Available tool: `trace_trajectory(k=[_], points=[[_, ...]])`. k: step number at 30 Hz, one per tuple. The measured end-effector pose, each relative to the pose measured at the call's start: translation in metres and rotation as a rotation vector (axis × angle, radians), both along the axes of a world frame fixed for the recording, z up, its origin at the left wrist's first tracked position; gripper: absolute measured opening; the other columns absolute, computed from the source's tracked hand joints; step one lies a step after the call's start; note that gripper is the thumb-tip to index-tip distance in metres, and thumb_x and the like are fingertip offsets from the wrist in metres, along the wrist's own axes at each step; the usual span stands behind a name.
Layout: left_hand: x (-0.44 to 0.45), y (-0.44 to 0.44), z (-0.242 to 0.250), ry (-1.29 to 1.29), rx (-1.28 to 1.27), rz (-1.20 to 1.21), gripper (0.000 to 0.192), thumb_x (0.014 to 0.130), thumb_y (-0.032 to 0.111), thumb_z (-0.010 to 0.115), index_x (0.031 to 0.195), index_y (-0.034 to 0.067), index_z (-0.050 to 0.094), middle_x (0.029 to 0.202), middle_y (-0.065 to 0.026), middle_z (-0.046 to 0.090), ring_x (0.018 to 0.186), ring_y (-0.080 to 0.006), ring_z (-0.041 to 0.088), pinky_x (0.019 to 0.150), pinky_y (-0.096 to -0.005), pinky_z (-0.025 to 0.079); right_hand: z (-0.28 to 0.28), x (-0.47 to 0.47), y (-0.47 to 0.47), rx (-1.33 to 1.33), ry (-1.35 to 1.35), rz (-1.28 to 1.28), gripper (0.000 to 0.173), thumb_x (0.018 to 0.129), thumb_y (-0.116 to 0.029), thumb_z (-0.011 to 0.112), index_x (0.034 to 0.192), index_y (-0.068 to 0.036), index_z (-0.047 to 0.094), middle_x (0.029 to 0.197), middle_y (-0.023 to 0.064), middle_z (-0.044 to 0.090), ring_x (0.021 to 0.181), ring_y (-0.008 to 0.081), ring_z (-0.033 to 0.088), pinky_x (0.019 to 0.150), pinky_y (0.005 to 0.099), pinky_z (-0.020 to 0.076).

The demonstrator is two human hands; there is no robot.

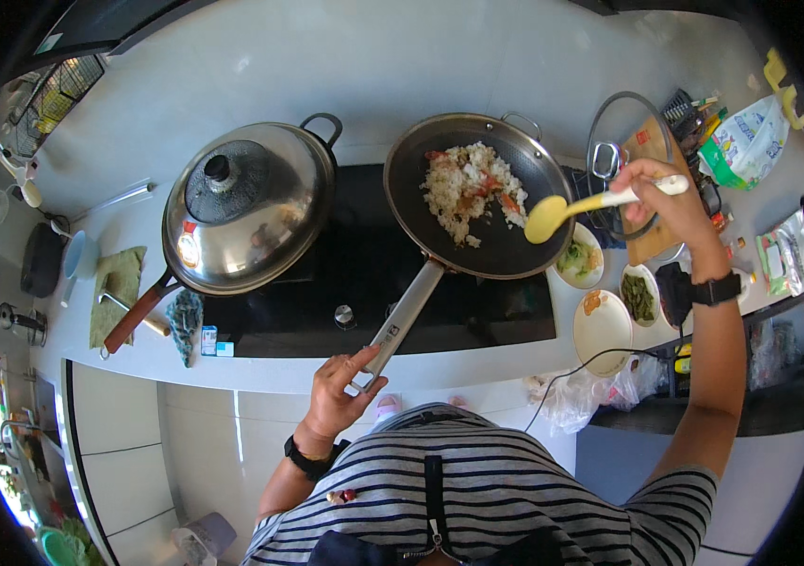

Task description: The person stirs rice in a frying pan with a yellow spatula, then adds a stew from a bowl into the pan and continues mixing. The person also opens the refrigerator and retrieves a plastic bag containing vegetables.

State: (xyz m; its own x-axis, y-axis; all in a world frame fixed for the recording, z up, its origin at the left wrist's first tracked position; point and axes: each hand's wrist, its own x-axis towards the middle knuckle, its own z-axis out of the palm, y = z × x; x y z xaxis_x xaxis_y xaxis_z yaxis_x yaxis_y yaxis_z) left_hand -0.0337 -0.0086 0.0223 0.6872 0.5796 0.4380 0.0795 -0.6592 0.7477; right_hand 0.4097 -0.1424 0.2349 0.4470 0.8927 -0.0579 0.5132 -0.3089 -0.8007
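My left hand (344, 388) grips the end of the metal handle of a dark frying pan (409, 219). White rice (469, 173) mixed with reddish pieces lies inside it, mostly towards the upper left. In my right hand (656, 194) is a yellow spoon (549, 218) with a white handle, its bowl above the pan's right side. Just behind that hand, a glass lid (634, 95) with a metal handle leans by a wooden cutting board (677, 205). Under the pan is a black glass cooktop (501, 311).
A lidded wok (267, 226) stands left, its wooden handle (134, 315) sticking out towards the counter's front. Right of the pan are a plate of shredded greens (582, 258), a dish of dark green leaves (639, 297) and a pale plate (601, 347). A cable crosses near them.
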Motion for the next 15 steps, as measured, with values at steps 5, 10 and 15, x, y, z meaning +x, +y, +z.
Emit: trace_trajectory(k=[5, 10, 15], points=[[0.001, -0.003, -0.001, -0.028, -0.004, 0.017, 0.052, 0.067, 0.004, 0.078, 0.116, 0.008, 0.059, 0.090, -0.0119, 0.067, 0.072, -0.0239, 0.063, 0.065, -0.0314, 0.049, -0.102, 0.037, 0.032, 0.446, 0.650, -0.530, 0.025, 0.087, -0.010, 0.059, 0.110, -0.003, 0.056, 0.110, 0.0173, 0.060, 0.094, 0.0253, 0.063, 0.084, 0.0332, 0.0527], [0.002, -0.004, 0.001, -0.006, -0.001, 0.036, 0.051, 0.067, 0.003, 0.077, 0.115, 0.008, 0.059, 0.093, -0.0121, 0.067, 0.075, -0.0241, 0.064, 0.066, -0.0313, 0.051, -0.077, 0.049, 0.015, 0.426, 0.571, -0.053, 0.026, 0.085, -0.005, 0.058, 0.111, -0.002, 0.055, 0.117, 0.0163, 0.059, 0.092, 0.0203, 0.063, 0.081, 0.0299, 0.0524], [0.004, -0.008, 0.002, -0.027, -0.025, 0.063, 0.050, 0.068, 0.002, 0.077, 0.114, 0.008, 0.060, 0.093, -0.0122, 0.067, 0.075, -0.0244, 0.064, 0.066, -0.0317, 0.051, -0.023, 0.071, 0.035, 0.236, 0.315, -0.080, 0.021, 0.088, -0.008, 0.054, 0.107, -0.002, 0.056, 0.121, 0.0167, 0.056, 0.094, 0.0203, 0.063, 0.083, 0.0289, 0.0519]])
